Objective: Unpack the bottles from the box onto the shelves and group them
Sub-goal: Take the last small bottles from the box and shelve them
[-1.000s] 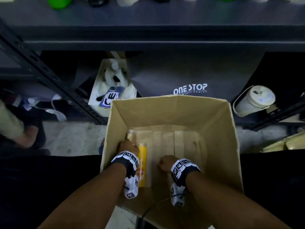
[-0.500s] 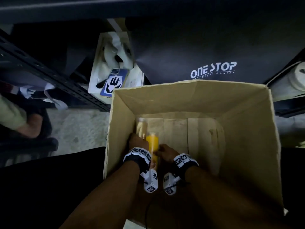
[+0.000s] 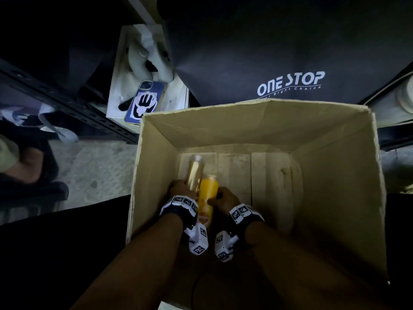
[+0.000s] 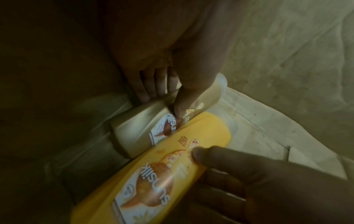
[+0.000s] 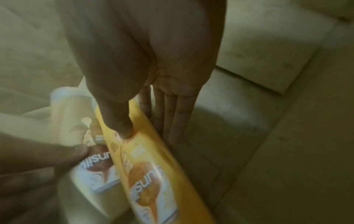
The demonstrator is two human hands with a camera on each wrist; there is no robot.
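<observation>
Cardboard box (image 3: 335, 175), concrete floor (image 3: 96, 171), dim

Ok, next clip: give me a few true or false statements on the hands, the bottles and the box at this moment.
1. The left hand grips the cream bottle. True.
2. The right hand holds the yellow bottle. True.
3. Both bottles are already out of the cardboard box. False: both are still down inside it, near its left wall.
4. The two bottles lie far apart. False: they lie side by side, touching.
5. A phone lies outside the box, beyond its far left corner. True.
</observation>
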